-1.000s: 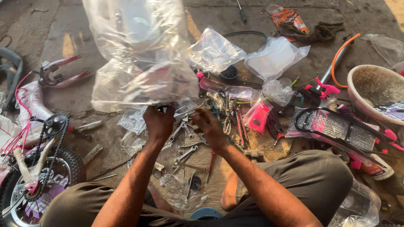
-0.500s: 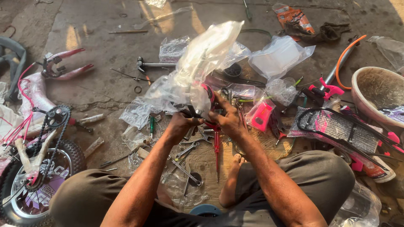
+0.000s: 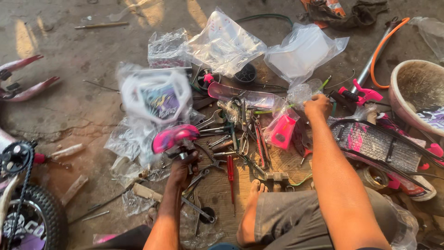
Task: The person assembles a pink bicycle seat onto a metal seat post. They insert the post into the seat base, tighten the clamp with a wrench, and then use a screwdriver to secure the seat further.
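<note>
Head view, single frame. The left hand (image 3: pixel 182 169) is clenched around the post beneath a small pink bicycle saddle (image 3: pixel 175 137), holding the saddle upright above the clutter on the ground. Directly above the saddle, a clear plastic bag (image 3: pixel 155 97) with a purple-printed insert appears in mid-air and motion-blurred; it touches neither hand. The step in hand reads as unpacking: the saddle is out of its wrapping and the bag is on its way aside.

The right hand (image 3: pixel 317 105) is extended away from the saddle grip, fingers curled down at a crumpled clear wrapper (image 3: pixel 300 92) beside a pink plastic part (image 3: pixel 283 131). Whether it has closed on anything cannot be told; the fingertips are hidden behind the knuckles.

Between the two hands lies a scatter of hand tools: spanners (image 3: pixel 210 121), pliers (image 3: pixel 260 143) and a red-handled screwdriver (image 3: pixel 230 172), all within reach of either hand. As a judgement, the next move calls for a firm hold on the saddle post and a free right hand to take up a matching fastener or spanner.

Hard to make out: the saddle clamp hardware, covered by the left fingers; the blurred bag contents. Cut off: a small bicycle wheel (image 3: pixel 32 217) and chain (image 3: pixel 21 180) at the left edge, a basin (image 3: pixel 418 95) at the right edge.
</note>
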